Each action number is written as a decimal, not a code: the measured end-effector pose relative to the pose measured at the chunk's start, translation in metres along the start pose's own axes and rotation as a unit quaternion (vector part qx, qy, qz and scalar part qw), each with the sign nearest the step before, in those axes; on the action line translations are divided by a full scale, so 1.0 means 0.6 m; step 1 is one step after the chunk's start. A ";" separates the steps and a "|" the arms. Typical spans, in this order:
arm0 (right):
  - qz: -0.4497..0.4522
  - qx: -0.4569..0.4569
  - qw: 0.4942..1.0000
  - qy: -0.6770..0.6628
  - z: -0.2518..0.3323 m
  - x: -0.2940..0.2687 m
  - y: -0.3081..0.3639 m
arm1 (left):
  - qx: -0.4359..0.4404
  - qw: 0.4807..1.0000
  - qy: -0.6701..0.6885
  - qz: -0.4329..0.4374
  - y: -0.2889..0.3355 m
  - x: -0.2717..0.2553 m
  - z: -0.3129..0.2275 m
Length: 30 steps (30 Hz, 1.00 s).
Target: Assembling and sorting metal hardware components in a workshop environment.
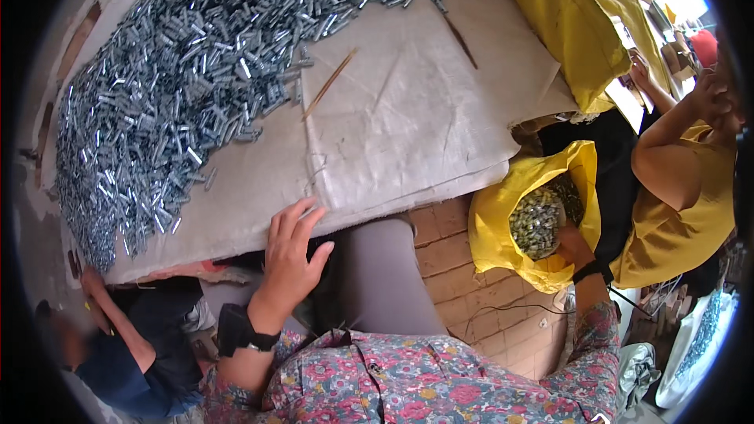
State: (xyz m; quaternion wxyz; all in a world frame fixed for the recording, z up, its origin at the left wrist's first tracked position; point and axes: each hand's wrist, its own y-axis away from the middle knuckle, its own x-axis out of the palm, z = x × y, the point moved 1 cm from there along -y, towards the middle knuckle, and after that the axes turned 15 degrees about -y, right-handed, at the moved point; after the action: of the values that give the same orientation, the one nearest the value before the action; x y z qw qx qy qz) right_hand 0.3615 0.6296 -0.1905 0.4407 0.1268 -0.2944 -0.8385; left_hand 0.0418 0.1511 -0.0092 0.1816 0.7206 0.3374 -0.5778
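Observation:
My left hand [294, 250] hovers at the table's near edge, just above my lap. Its fingers are spread and nothing is in it. A dark band circles that wrist. At my right side my right hand [574, 244] reaches into an open yellow sack [490, 229]. Inside the sack lie many small metal pieces [536, 224], some silvery and some yellowish. The fingers of that hand are hidden among them, so what it holds does not show. A large heap of small silvery metal tubes or springs [212, 55] covers the table's left and far side.
A pale sheet [393, 118] covers the table, with a thin brown stick [331, 84] on it. Another yellow sack [569, 31] rests at the far right. One person [141, 353] sits at the left, another [667, 188] at the right. Brick floor [448, 255] shows below.

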 end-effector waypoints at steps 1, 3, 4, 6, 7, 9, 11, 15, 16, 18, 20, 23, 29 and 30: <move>0.028 -0.104 0.981 0.164 -0.053 -0.113 0.001 | 0.013 0.999 0.040 -0.016 -0.019 0.000 -0.002; -0.041 0.042 0.990 -0.132 0.012 0.006 0.012 | -0.020 0.997 0.064 -0.024 -0.009 -0.012 0.027; -0.050 0.057 0.985 -0.157 0.046 0.040 0.039 | -0.032 0.997 0.043 -0.060 -0.025 -0.015 0.037; -0.070 0.080 0.971 -0.213 0.110 0.096 0.088 | -0.032 0.996 0.039 -0.068 -0.076 -0.026 0.048; -0.080 0.088 0.963 -0.243 0.134 0.113 0.107 | -0.029 0.996 0.037 -0.072 -0.105 -0.030 0.051; -0.095 0.074 0.954 -0.274 0.159 0.122 0.124 | 0.014 0.989 -0.009 -0.145 -0.156 -0.011 0.071; -0.110 0.022 0.953 -0.280 0.163 0.120 0.140 | 0.029 0.983 -0.057 -0.170 -0.184 0.021 0.086; -0.134 -0.077 0.945 -0.289 0.159 0.117 0.179 | 0.019 0.980 -0.091 -0.177 -0.204 0.056 0.095; -0.123 -0.082 0.949 -0.280 0.161 0.119 0.188 | 0.018 0.978 -0.087 -0.190 -0.203 0.058 0.098; -0.092 -0.088 0.956 -0.264 0.172 0.125 0.206 | -0.014 0.981 -0.089 -0.173 -0.200 0.064 0.103; -0.074 -0.137 0.942 -0.296 0.202 0.164 0.222 | -0.018 0.984 -0.074 -0.160 -0.202 0.073 0.093; -0.070 -0.098 0.955 -0.269 0.223 0.160 0.236 | 0.043 0.987 -0.037 -0.153 -0.192 0.061 0.055; 0.018 -0.104 0.966 -0.235 0.284 0.261 0.224 | 0.125 0.979 -0.034 -0.159 -0.200 0.032 0.048; 0.012 -0.098 0.969 -0.227 0.296 0.280 0.220 | 0.120 0.974 -0.079 -0.175 -0.223 0.034 0.073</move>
State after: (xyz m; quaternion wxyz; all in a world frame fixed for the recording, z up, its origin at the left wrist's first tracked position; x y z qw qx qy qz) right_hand 0.2679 0.5027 0.0381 0.3828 -0.1148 -0.3048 -0.8645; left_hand -0.0804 0.2229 -0.0231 0.0159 0.6188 0.3710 -0.6923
